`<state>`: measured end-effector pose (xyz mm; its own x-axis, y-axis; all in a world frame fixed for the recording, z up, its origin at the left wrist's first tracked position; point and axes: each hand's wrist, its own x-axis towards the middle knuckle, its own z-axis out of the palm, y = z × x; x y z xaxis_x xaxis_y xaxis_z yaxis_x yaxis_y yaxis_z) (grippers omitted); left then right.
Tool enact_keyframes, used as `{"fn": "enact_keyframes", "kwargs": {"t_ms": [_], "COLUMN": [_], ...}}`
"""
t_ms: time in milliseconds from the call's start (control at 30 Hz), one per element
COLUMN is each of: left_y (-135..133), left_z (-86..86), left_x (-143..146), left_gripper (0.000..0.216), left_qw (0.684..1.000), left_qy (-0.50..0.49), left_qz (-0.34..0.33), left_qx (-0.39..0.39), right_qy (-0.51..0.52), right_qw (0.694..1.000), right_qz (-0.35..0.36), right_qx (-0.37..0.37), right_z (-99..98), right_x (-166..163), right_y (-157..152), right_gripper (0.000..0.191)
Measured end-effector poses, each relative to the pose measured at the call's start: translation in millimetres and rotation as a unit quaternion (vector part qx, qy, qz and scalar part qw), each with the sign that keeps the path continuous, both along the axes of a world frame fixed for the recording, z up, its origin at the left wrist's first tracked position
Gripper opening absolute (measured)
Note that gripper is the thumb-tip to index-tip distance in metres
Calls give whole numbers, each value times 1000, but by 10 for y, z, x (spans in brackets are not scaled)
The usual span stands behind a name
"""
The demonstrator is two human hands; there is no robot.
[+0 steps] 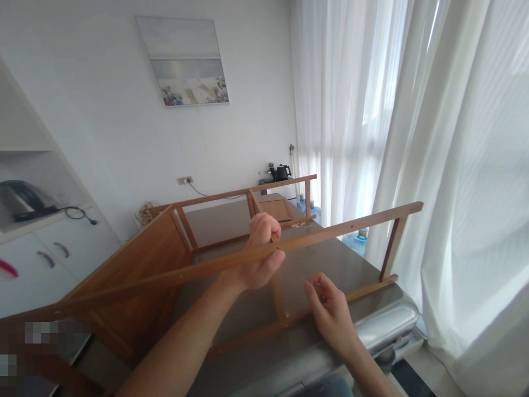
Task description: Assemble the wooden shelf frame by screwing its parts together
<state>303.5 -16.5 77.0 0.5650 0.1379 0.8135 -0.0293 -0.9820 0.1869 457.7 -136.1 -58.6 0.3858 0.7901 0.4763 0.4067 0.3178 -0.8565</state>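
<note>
A wooden frame (pixel 330 234) of slim rails and crossbars lies on its side on a grey tabletop (pixel 339 270). My left hand (pixel 260 229) is closed around its near upper rail, at the joint with a crossbar (pixel 278 298); fingers are above the rail and the thumb below. Lower and to the right, my right hand (pixel 333 311) is apart from the rail, thumb and forefinger pinched together. A thin, pale tip shows at the fingertips and a small dark spot in the curled fingers; what they are is unclear. A wooden panel (pixel 152 264) joins the frame's left end.
A loose-looking wooden panel (pixel 276 210) and small pieces (pixel 300 225) lie at the table's far end. Beyond stands a black coffee maker (pixel 283 172). White curtains (pixel 343 110) hang at right, with blue water bottles (pixel 354 241) beneath. A kettle (pixel 25 199) sits on the left counter.
</note>
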Motion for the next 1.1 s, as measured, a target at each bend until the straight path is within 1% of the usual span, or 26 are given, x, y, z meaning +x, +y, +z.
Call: {"fn": "enact_keyframes", "kwargs": {"t_ms": [167, 533, 667, 800, 1100], "left_y": [5, 41, 41, 39, 33], "left_z": [11, -96, -94, -87, -98], "left_x": [15, 53, 65, 71, 54], "left_gripper": [38, 41, 43, 46, 43], "left_qw": [1000, 998, 999, 999, 999], "left_qy": [-9, -56, -47, -42, -47], "left_qz": [-4, -1, -5, 0, -4], "left_qx": [0, 1, -12, -8, -21], "right_qy": [-3, -17, -21, -18, -18], "right_qw": [1000, 1000, 1000, 1000, 1000], "right_qz": [-1, -8, -7, -7, -13], "right_qx": [4, 7, 3, 4, 3], "right_z": [-36, -16, -14, -20, 6], "right_x": [16, -15, -32, -44, -48], "right_y": [-11, -18, -25, -21, -31], "right_gripper": [35, 34, 35, 35, 39]}}
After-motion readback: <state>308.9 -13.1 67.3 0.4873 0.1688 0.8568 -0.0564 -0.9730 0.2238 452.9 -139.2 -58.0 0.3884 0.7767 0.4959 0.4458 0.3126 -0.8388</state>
